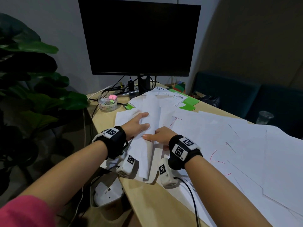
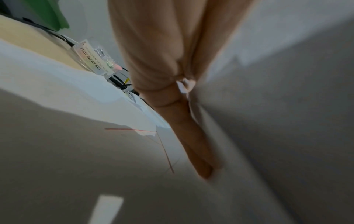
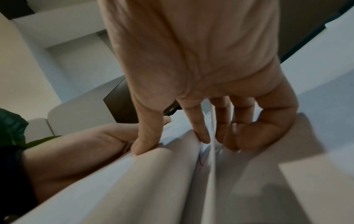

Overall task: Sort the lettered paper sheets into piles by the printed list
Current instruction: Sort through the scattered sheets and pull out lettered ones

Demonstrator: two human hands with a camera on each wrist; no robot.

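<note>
A bundle of white paper sheets (image 1: 150, 112) stands bowed on edge near the desk's left side, and both hands hold it. My left hand (image 1: 146, 120) grips its left face, thumb and fingers lying along the paper (image 2: 268, 121). My right hand (image 1: 153, 134) pinches the near part: thumb and forefinger press the curved outer sheet (image 3: 134, 181), the other fingers curl on the far side. Loose sheets with red pen letters (image 1: 213, 136) cover the desk to the right. A printed list (image 1: 173, 95) lies at the back by the monitor foot.
A dark monitor (image 1: 139, 38) stands behind the paper, with cables at its base. A clear stationery tub (image 1: 107, 102) sits at the back left, green folders (image 1: 190, 104) under the list. A plant (image 1: 32, 79) fills the left; a plastic cup (image 1: 264, 117) stands far right.
</note>
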